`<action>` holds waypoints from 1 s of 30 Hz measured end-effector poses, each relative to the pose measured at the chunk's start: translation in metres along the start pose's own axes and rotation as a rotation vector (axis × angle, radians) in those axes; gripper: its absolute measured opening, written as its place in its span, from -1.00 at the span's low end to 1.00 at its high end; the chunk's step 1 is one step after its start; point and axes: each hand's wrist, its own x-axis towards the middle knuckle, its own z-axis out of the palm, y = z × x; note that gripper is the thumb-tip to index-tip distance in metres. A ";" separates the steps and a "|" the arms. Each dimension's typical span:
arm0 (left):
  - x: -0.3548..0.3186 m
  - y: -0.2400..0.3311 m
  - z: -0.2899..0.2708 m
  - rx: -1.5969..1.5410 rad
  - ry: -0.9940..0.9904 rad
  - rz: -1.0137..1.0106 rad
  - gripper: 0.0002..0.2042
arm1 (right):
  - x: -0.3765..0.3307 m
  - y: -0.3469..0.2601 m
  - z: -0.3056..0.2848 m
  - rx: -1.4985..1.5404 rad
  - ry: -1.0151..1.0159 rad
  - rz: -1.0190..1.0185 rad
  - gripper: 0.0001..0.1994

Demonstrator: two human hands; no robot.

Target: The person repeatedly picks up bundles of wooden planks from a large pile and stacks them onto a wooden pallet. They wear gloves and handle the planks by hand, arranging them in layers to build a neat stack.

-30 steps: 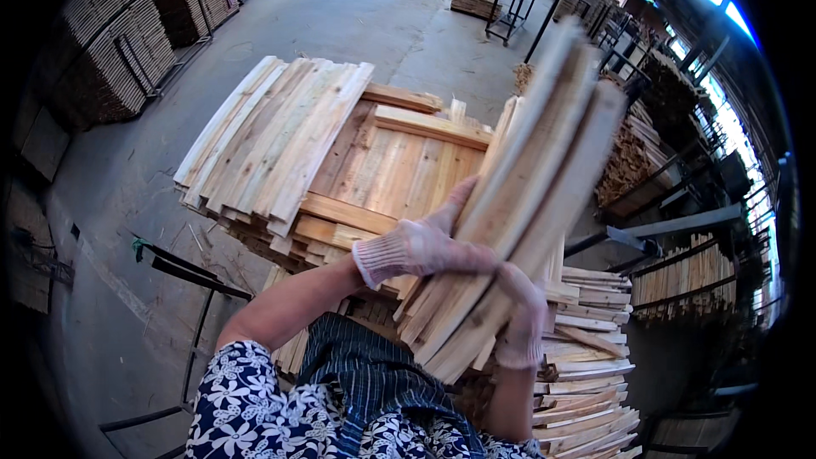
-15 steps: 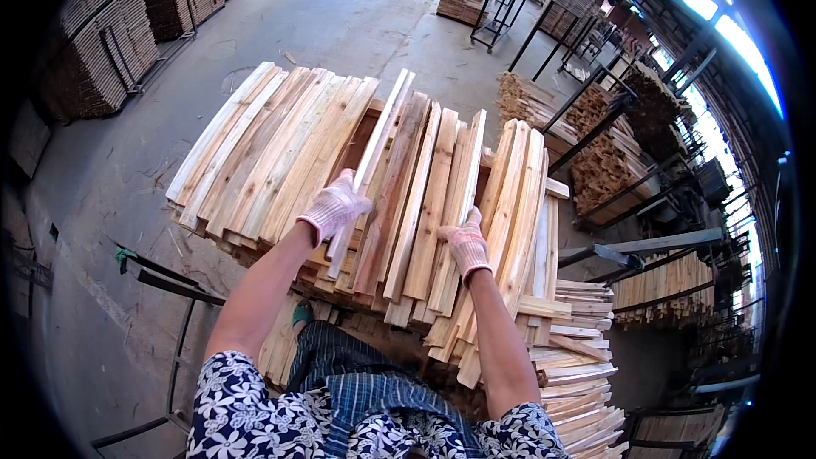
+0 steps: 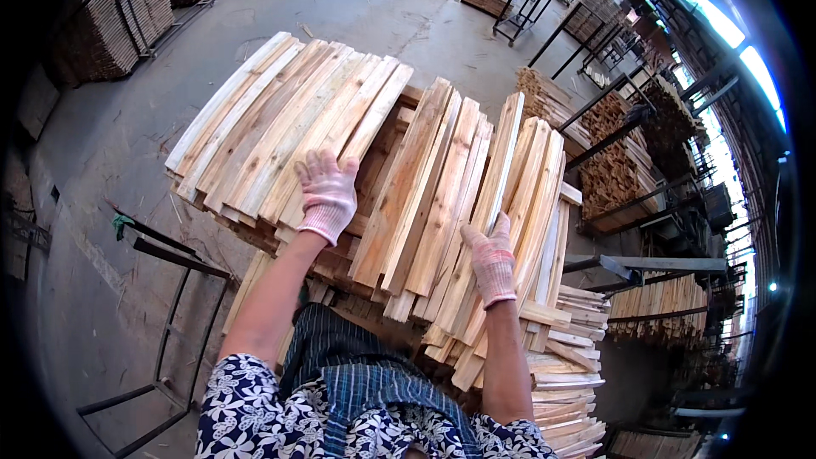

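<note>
Many pale wooden planks lie side by side in a stacked layer before me. My left hand [image 3: 327,194], in a pinkish-white knit glove, rests with spread fingers on the near part of the left group of planks [image 3: 280,136]. At that group's right edge lies a light narrow plank [image 3: 380,110]. A gap beside it shows darker wood underneath. My right hand [image 3: 491,263], gloved alike, closes its thumb and fingers around a long plank [image 3: 503,166] in the right group. Between the hands lie several loosely angled planks [image 3: 406,183].
More planks are piled at the lower right [image 3: 565,408]. A black metal frame [image 3: 166,331] stands at my left. Tall timber stacks [image 3: 110,17] rise at the far left. Metal racks [image 3: 612,123] and further wood piles line the right side.
My left hand has let go of the narrow plank, which now lies against the left group, and its fingers have spread. My right hand has shifted slightly right and nearer. The view has tilted.
</note>
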 end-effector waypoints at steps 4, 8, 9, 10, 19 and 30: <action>0.014 0.038 -0.027 -0.198 -0.018 0.103 -0.68 | 0.003 -0.014 -0.003 -0.104 0.039 -0.003 -0.17; 0.006 0.099 -0.061 -0.328 -0.171 0.214 -0.65 | 0.015 -0.002 0.013 -0.251 0.128 -0.110 -0.23; 0.008 0.113 -0.043 -0.261 -0.235 0.159 -0.63 | 0.019 0.000 0.020 -0.263 0.151 -0.153 -0.27; 0.010 0.128 -0.033 -0.179 -0.235 0.089 -0.58 | 0.023 0.003 0.026 -0.292 0.196 -0.170 -0.28; 0.041 0.094 -0.062 -1.040 -0.632 -0.123 -0.51 | 0.026 -0.005 0.028 -0.112 0.112 -0.067 -0.29; 0.060 -0.119 -0.094 -0.768 -0.261 0.108 -0.56 | 0.057 -0.028 0.134 -0.599 0.142 0.051 -0.03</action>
